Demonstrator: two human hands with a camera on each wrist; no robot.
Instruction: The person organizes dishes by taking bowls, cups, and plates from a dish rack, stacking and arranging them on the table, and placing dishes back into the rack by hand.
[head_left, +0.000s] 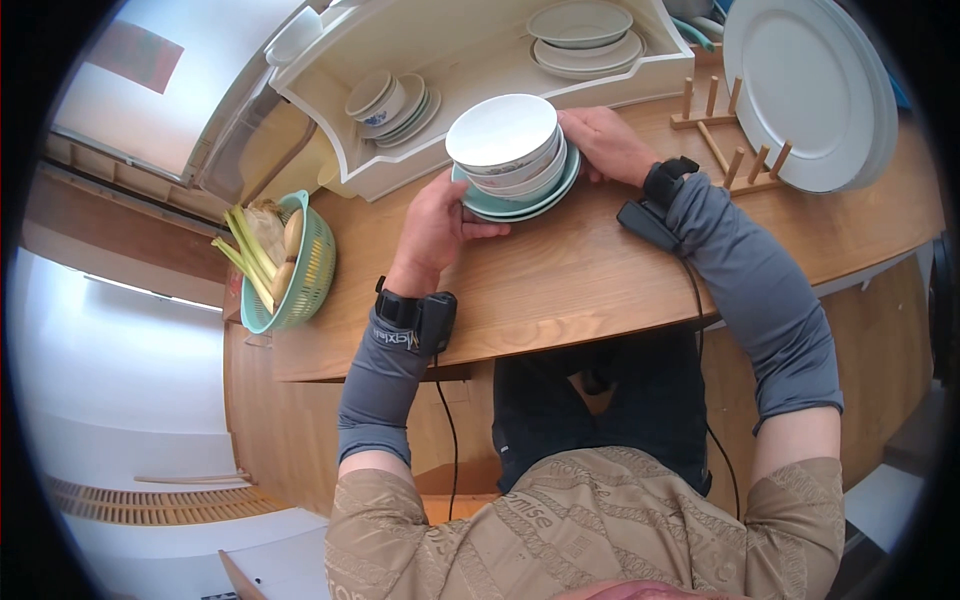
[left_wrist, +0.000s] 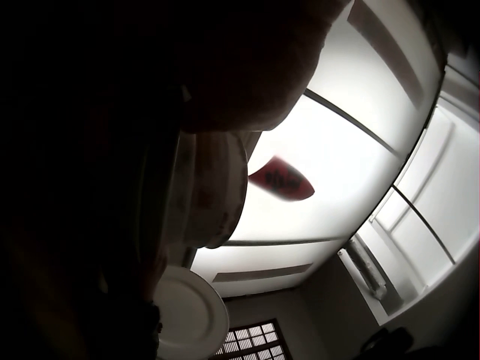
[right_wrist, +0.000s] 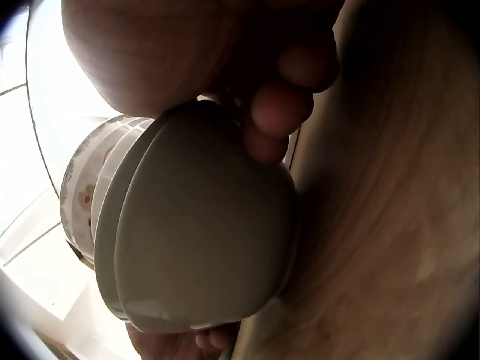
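Bowls (head_left: 503, 135) sit nested on teal plates (head_left: 566, 180) over the desk (head_left: 560, 280), with left hand (head_left: 432, 225) and right hand (head_left: 612, 148) curled round opposite sides of those plates, gripping low, I'd guess, so the whole tall stack rides level between them.

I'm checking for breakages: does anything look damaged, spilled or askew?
Nothing visibly damaged or spilled stands out. The nested bowls sit on plates held between the left hand and right hand. The one untidy spot is the basket, where pale green stalks jut out past the rim.
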